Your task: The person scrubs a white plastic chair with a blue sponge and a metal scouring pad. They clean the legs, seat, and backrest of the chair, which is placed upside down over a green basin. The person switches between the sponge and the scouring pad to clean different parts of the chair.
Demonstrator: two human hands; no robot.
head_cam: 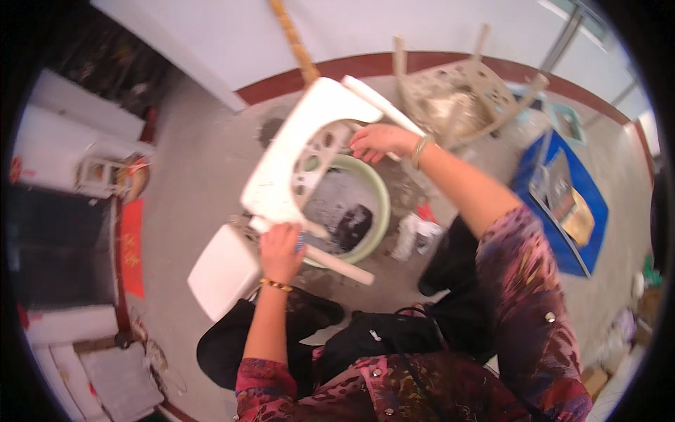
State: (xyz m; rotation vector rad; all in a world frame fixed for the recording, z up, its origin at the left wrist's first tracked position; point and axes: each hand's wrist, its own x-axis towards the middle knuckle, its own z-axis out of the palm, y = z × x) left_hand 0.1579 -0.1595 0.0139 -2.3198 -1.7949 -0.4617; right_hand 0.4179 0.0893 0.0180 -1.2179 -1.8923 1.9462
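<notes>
A white plastic chair (282, 163) with round holes in its back lies tilted over a light green basin (386, 205). Murky water and a dark cloth (354, 227) are in the basin. My left hand (281, 250) grips the chair near the base of one leg, with a bit of something blue at its fingers. My right hand (381, 142) hovers by the chair's far side, fingers spread and slightly bent; whether it touches the chair is unclear. A chair leg (340, 265) points toward my knees, across the basin's near rim.
A white stool (227, 271) stands at the left. Beyond the basin is a beige plastic chair (443, 79) by the wall. A blue box (596, 211) with a dustpan-like object lies right. White and red crumpled material (414, 232) lies on the wet floor.
</notes>
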